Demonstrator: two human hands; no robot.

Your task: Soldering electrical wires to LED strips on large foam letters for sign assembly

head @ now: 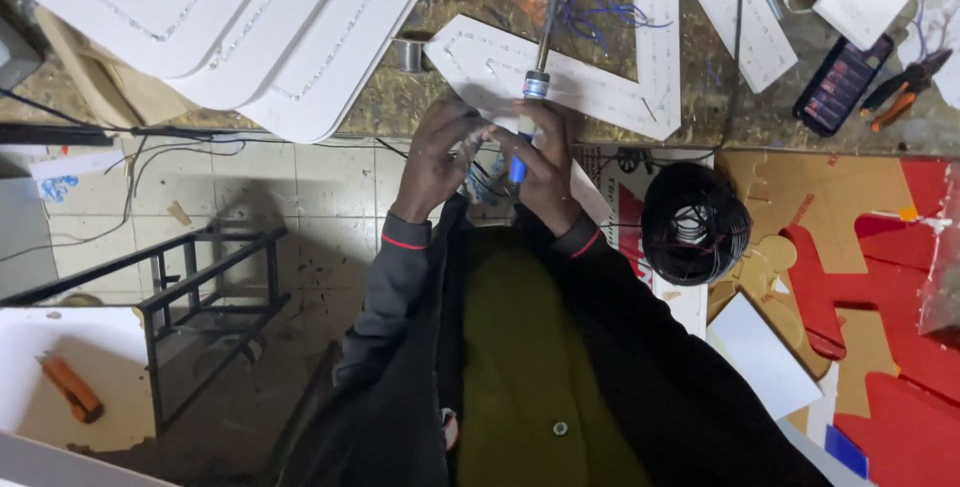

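Soldering iron (535, 77) — right hand (545, 162) grip

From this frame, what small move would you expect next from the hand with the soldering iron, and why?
Probably lowering the tip onto the white arrow-shaped panel. The right hand holds the soldering iron upright with its tip above that panel, while the left hand pinches thin blue wires beside it.

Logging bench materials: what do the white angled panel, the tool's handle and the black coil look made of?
White angled panel: looks like matte plastic or foam board, with rows of small dots.
Tool in the right hand: blue handle, probably plastic; grey metal shaft.
Black coil: likely plastic-insulated wire, slightly glossy.
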